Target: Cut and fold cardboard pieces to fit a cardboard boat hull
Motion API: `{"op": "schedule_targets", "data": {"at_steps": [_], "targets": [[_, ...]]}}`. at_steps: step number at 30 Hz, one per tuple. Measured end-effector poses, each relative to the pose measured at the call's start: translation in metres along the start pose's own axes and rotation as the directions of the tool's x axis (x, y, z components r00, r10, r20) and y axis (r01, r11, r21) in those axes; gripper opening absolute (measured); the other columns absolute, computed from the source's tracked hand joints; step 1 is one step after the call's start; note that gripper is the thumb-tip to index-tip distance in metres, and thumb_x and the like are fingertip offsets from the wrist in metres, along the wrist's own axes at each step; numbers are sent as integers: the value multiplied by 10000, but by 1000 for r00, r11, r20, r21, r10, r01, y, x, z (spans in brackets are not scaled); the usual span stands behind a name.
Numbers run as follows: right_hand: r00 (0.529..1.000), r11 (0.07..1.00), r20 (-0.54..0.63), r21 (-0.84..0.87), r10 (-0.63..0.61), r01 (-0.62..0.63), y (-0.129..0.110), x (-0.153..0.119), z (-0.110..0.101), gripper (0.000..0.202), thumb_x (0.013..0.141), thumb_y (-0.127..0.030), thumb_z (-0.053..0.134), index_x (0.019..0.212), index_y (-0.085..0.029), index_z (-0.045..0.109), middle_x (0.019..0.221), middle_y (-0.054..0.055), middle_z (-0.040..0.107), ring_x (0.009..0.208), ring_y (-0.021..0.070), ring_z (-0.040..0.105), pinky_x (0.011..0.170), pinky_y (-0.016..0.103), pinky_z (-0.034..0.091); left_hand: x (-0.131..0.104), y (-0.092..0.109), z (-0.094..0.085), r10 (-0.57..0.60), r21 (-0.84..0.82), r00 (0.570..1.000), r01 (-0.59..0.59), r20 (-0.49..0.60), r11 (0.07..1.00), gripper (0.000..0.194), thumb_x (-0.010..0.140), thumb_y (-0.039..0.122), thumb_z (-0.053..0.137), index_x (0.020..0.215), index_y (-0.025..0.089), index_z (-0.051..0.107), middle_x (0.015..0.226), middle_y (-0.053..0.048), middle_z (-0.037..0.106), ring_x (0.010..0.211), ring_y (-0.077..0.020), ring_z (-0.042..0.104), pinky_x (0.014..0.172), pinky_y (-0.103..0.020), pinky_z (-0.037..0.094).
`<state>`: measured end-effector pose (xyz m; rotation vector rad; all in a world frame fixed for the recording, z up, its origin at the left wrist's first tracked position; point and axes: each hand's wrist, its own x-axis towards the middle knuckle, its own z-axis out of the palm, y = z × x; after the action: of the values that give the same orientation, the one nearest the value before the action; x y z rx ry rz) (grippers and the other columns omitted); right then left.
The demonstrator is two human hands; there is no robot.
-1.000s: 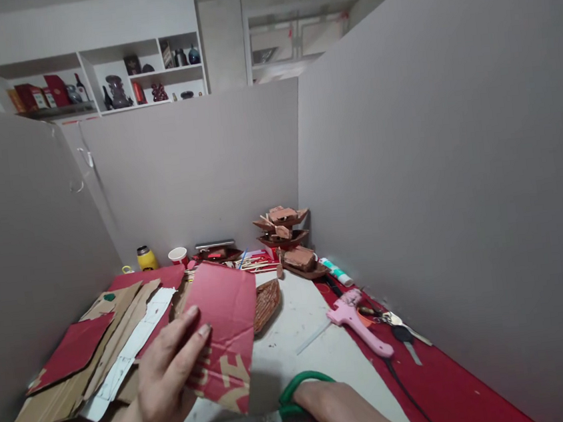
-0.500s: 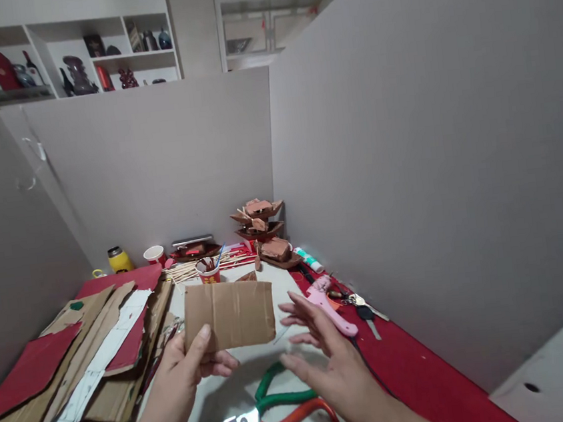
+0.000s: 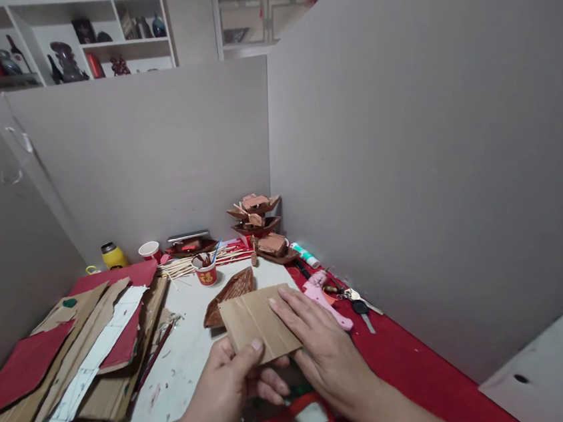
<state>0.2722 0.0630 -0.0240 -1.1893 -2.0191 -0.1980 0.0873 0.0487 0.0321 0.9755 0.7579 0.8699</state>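
A small rectangular piece of brown cardboard [image 3: 252, 318] is held up over the white board. My left hand [image 3: 219, 382] pinches its lower left part, thumb on top and fingers underneath. At the right end, my right hand [image 3: 322, 337] grips it with fingers laid over the top face; its thumb is hidden. Below both hands lie scissors [image 3: 300, 405] with orange and green handles, partly covered. Just behind the cardboard rests a brown model boat hull [image 3: 233, 290].
Stacked cardboard sheets [image 3: 95, 351] fill the left side. A painted-cup with brush [image 3: 206, 272], thin wooden sticks [image 3: 181, 266] and finished model boats [image 3: 257, 220] stand at the back. A pink glue gun [image 3: 329, 303] and keys [image 3: 358, 297] lie right. Grey partitions [image 3: 155, 157] enclose the table.
The cardboard has moved right and tilted. My right hand, apart from it before, now grips its right end. The boat hull behind has come into fuller view.
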Motion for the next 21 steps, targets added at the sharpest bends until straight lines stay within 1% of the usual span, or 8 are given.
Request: {"op": "schedule_targets", "data": {"at_steps": [4,5,7,8,9,12,14,21], "targets": [[991,980,-11,150,132,-129,2,7,-7,461,858,-106,423,1291,-203,549,1232,106,621,1203,295,485,988,486,414,9,24,-13,48,170,989,-72,141,983,430,891,478,475,1049,105,619,938,-160,711,692,-201,671,609,-297,518],[979,953,-6,231,201,-195,1,9,-9,386,901,-165,425,1255,-205,574,1166,101,653,1138,279,537,955,447,447,16,32,-22,129,265,985,-155,116,952,450,911,480,423,1075,109,619,980,-160,706,757,-213,669,675,-322,522],[933,848,18,411,360,-335,-2,14,-13,326,955,-301,413,1203,-204,601,1098,90,682,1035,250,604,893,383,491,36,46,-48,332,564,942,-249,-49,788,414,898,453,442,1076,131,633,1020,-128,698,841,-217,649,762,-328,506],[901,780,30,489,433,-391,-4,15,-14,337,960,-362,412,1177,-200,613,1089,87,689,1013,245,620,881,368,499,47,50,-62,398,718,911,-209,-104,664,385,872,440,478,1059,148,644,1020,-106,697,890,-223,634,798,-322,490],[868,713,38,553,494,-430,-5,17,-15,361,953,-414,419,1152,-191,623,1091,87,693,1004,245,629,879,362,502,59,51,-77,407,754,902,-166,-144,635,360,833,417,529,1037,147,653,1019,-104,695,928,-246,620,807,-332,479],[798,571,62,666,599,-480,-11,19,-17,436,887,-528,495,1082,-170,648,1095,100,699,978,253,644,871,366,515,84,43,-112,356,784,908,-54,-219,619,266,712,335,634,865,123,684,877,-112,709,855,-278,624,771,-350,469],[776,518,87,697,625,-495,-13,19,-17,448,856,-543,538,1072,-168,655,1102,106,699,983,259,644,879,380,516,92,32,-123,294,775,925,0,-240,632,228,674,300,655,821,128,684,795,-93,708,780,-265,634,725,-337,474],[757,361,219,776,615,-518,-16,18,-19,462,805,-518,631,1134,-194,654,1130,100,695,1010,268,643,935,436,497,80,9,-107,1,634,970,156,-241,758,300,717,333,621,965,164,602,680,-4,652,444,-156,575,459,-277,459]]}}
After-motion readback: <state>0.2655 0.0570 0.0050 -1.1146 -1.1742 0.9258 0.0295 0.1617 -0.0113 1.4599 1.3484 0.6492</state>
